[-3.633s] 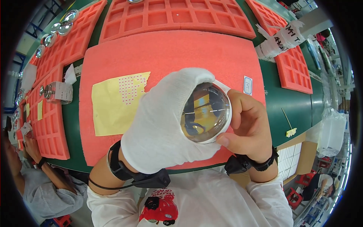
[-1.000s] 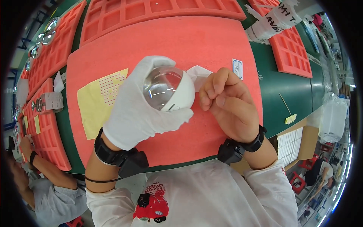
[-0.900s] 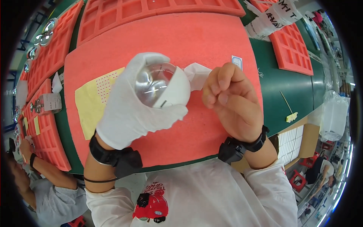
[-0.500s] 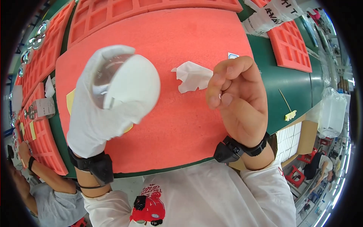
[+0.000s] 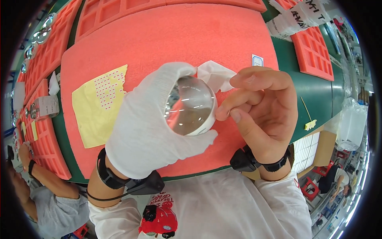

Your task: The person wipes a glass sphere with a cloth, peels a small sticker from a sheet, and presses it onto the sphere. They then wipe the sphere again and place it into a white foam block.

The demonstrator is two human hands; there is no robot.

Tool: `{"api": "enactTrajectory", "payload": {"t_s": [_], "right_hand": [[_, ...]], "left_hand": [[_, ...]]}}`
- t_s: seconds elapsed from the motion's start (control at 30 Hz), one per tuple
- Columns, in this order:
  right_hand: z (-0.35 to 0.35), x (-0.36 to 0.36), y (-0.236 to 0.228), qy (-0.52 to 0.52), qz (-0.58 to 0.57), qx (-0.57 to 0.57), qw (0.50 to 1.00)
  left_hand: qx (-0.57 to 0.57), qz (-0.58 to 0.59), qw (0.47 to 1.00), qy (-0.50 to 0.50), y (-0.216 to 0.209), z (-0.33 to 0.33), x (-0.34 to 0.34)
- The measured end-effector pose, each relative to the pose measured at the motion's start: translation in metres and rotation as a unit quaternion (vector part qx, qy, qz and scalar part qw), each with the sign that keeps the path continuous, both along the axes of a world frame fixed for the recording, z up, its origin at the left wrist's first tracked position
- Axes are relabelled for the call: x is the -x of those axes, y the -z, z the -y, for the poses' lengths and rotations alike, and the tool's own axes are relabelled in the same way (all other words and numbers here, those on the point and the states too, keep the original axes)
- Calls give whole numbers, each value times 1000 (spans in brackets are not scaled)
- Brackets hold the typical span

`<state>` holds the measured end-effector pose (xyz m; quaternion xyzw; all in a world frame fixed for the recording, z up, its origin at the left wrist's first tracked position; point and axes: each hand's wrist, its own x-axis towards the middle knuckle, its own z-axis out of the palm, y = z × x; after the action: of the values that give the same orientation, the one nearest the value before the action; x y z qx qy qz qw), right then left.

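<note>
My left hand, in a white glove, is wrapped round a clear glass lens with a white rim or side, held above the pink foam mat. Its shiny domed face is turned up. My bare right hand is just right of the lens, thumb and forefinger pinched on a tiny dot sticker, barely visible now, its other fingers curled loosely. Left of the glove lies a yellow sheet with rows of small red-and-white dots. Beyond the two hands a crumpled white cloth rests on the mat.
Under the hands spreads the pink foam mat on a green table. Pink foam trays stand around it. A thin stick in a yellow block and an open carton are at the right. A co-worker's arm shows at left.
My left hand has moved right with the lens and turned it so its clear dome shows, uncovering the yellow sheet. My right hand stays pinched, its fingertips now close to the lens rim.
</note>
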<state>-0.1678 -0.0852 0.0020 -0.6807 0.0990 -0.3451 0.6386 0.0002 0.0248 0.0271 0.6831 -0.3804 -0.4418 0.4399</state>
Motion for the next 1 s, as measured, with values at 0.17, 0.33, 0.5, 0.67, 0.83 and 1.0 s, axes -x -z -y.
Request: {"api": "enactTrajectory", "payload": {"t_s": [0.17, 0.33, 0.5, 0.67, 0.83, 1.0], "right_hand": [[0, 1, -1, 2, -12, 28, 1000], [-7, -2, -8, 35, -21, 21, 999], [-5, -4, -6, 37, -24, 77, 996], [-4, -4, -7, 41, -45, 126, 990], [-4, -3, -11, 44, -67, 196, 977], [-4, -1, -14, 67, -108, 240, 962]], "left_hand": [[190, 304, 931, 70, 17, 2, -7], [258, 296, 919, 46, 20, 4, -9], [231, 341, 911, 27, 8, 12, -8], [262, 312, 908, 93, 7, 12, -12], [266, 314, 907, 87, 9, 11, -6], [288, 319, 900, 69, 19, 10, -6]]}}
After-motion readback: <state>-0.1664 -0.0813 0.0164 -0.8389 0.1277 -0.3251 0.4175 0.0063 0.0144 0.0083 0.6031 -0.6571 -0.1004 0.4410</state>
